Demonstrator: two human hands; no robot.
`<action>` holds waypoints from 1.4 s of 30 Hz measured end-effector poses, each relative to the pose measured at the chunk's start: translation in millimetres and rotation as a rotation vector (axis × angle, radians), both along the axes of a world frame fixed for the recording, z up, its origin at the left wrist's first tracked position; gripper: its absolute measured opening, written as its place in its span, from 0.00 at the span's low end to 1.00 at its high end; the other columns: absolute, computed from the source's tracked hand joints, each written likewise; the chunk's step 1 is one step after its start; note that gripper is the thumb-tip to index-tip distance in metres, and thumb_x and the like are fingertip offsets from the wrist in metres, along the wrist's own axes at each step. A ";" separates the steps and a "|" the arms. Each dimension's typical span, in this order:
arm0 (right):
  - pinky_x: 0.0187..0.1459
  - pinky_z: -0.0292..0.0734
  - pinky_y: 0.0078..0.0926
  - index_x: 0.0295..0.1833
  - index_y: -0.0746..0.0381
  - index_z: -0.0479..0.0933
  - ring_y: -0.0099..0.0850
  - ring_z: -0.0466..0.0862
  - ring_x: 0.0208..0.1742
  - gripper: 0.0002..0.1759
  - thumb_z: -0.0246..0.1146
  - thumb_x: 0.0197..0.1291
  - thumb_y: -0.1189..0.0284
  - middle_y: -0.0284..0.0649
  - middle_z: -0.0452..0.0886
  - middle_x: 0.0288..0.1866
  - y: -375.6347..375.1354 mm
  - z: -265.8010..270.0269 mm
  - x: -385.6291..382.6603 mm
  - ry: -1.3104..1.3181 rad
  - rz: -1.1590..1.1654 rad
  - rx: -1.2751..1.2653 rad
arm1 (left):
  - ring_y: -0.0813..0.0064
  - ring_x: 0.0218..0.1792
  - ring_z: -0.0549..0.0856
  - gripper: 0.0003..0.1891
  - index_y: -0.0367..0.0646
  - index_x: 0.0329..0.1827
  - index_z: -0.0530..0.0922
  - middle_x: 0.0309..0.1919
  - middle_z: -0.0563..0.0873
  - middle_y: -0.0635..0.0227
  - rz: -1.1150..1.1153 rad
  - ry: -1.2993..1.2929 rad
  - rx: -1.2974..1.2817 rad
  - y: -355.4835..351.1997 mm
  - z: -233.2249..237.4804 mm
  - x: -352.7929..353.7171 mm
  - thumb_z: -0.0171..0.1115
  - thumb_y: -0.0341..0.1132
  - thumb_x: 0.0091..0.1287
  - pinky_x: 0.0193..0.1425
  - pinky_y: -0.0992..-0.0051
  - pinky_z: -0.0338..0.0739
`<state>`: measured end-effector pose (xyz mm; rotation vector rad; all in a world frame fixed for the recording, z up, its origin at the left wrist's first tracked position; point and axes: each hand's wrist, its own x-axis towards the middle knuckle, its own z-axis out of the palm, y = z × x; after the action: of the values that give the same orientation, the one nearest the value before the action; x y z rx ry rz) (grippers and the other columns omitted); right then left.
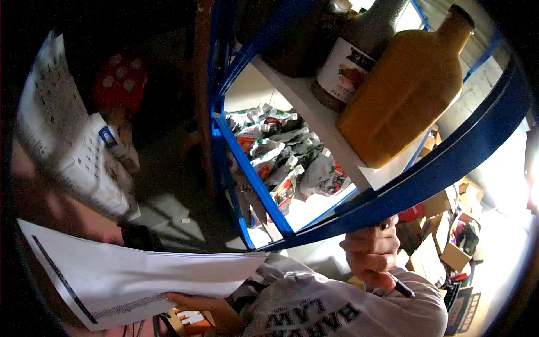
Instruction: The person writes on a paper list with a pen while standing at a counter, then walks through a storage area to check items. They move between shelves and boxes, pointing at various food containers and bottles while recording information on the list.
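Note:
My left hand (193,306) is closed on the edge of several white paper sheets (151,275), which spread out to the left. A black bar and a block of small print show on the top sheet. Curled into a fist, my right hand (370,253) holds a dark pen (403,287) close below the blue shelf frame (415,196). Its sleeve belongs to the grey sweatshirt (314,309) with large dark lettering. On the shelf board above, a tall amber-yellow bottle (404,90) leans in this view beside a labelled brown bottle (345,70).
A lower shelf holds several spouted pouches (281,154). At the dark left, blurred white printed packaging (84,163) stands near a red box with pale dots (120,84). Cardboard boxes (432,241) are piled at right. A dark band (140,237) shows above the sheets.

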<state>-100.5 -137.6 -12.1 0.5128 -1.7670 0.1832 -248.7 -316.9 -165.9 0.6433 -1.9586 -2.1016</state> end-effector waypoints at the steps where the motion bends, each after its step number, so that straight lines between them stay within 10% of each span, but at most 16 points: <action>1: 0.26 0.62 0.21 0.18 0.58 0.66 0.22 0.67 0.10 0.31 0.29 0.62 0.51 0.33 0.69 0.09 0.0 0.4 2.5 -0.030 0.002 -0.006 | 0.72 0.23 0.72 0.23 0.27 0.42 0.68 0.25 0.71 0.64 0.001 0.026 0.011 -3.6 -3.5 3.9 0.43 0.46 0.64 0.26 0.73 0.69; 6: 0.16 0.57 0.19 0.24 0.62 0.72 0.22 0.67 0.10 0.33 0.29 0.62 0.52 0.34 0.72 0.13 4.1 -3.3 9.6 -0.010 0.044 0.001 | 0.73 0.22 0.72 0.22 0.28 0.43 0.67 0.25 0.71 0.64 0.062 0.169 -0.026 -19.5 -15.1 24.4 0.43 0.44 0.64 0.25 0.74 0.68; 21: 0.34 0.72 0.36 0.31 0.72 0.74 0.36 0.76 0.21 0.33 0.29 0.61 0.57 0.47 0.76 0.24 13.9 -2.8 72.1 -0.266 0.471 -0.266 | 0.73 0.20 0.71 0.20 0.28 0.49 0.62 0.25 0.71 0.63 0.025 0.932 -0.534 -21.1 -28.8 122.7 0.46 0.37 0.62 0.23 0.75 0.67; 28: 0.36 0.73 0.36 0.37 0.71 0.73 0.40 0.78 0.29 0.26 0.36 0.59 0.62 0.47 0.78 0.29 36.4 -30.0 211.6 -0.413 0.078 -0.489 | 0.73 0.19 0.70 0.20 0.28 0.52 0.61 0.26 0.71 0.62 -0.048 1.299 -0.556 33.7 -24.1 189.3 0.48 0.34 0.62 0.22 0.76 0.67; 29: 0.34 0.73 0.33 0.37 0.70 0.73 0.38 0.78 0.28 0.17 0.41 0.55 0.72 0.46 0.79 0.29 34.0 -30.0 232.5 -0.359 -0.028 -0.572 | 0.68 0.21 0.73 0.21 0.27 0.52 0.61 0.30 0.73 0.56 0.042 1.516 -0.938 47.7 -9.3 202.3 0.53 0.31 0.59 0.26 0.73 0.71; 33: 0.24 0.70 0.20 0.49 0.64 0.72 0.26 0.78 0.23 0.17 0.51 0.51 0.76 0.43 0.79 0.26 30.0 -38.0 341.5 -0.452 -0.161 -1.096 | 0.56 0.40 0.76 0.24 0.28 0.52 0.61 0.44 0.72 0.45 -0.652 1.037 -0.559 83.7 -22.6 260.2 0.53 0.35 0.57 0.39 0.63 0.72; 34: 0.19 0.65 0.18 0.50 0.64 0.71 0.23 0.71 0.15 0.20 0.55 0.51 0.66 0.41 0.79 0.25 35.7 -42.3 359.8 -0.267 -0.061 -1.016 | 0.58 0.43 0.76 0.25 0.28 0.50 0.65 0.47 0.73 0.48 -1.004 0.385 0.045 98.3 -18.9 278.4 0.47 0.45 0.62 0.41 0.62 0.71; 37: 0.15 0.60 0.20 0.38 0.65 0.74 0.24 0.62 0.10 0.19 0.59 0.46 0.60 0.35 0.75 0.18 25.7 -58.7 448.2 -0.409 -0.344 -1.060 | 0.65 0.40 0.76 0.20 0.29 0.46 0.68 0.42 0.75 0.54 -1.412 0.620 0.154 130.1 -33.8 322.1 0.52 0.40 0.60 0.38 0.67 0.72; 40: 0.19 0.61 0.20 0.28 0.65 0.71 0.24 0.67 0.15 0.14 0.61 0.45 0.64 0.36 0.74 0.18 5.1 -124.6 527.3 -0.175 -0.549 -1.230 | 0.65 0.39 0.75 0.20 0.36 0.52 0.64 0.42 0.74 0.54 -2.309 0.266 -0.212 151.5 -40.4 356.3 0.55 0.33 0.58 0.39 0.69 0.71; 42: 0.24 0.63 0.18 0.30 0.64 0.70 0.22 0.72 0.24 0.11 0.59 0.47 0.67 0.36 0.74 0.24 -15.5 -168.4 577.5 -0.073 -0.898 -1.201 | 0.67 0.37 0.75 0.20 0.36 0.51 0.64 0.39 0.74 0.58 -2.208 0.577 -0.425 169.1 20.9 414.6 0.56 0.31 0.55 0.40 0.72 0.70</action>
<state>477.0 -153.2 -180.5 -1.1284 -1.4683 0.5537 165.8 -147.8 -145.0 -2.8743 -2.3634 -1.3216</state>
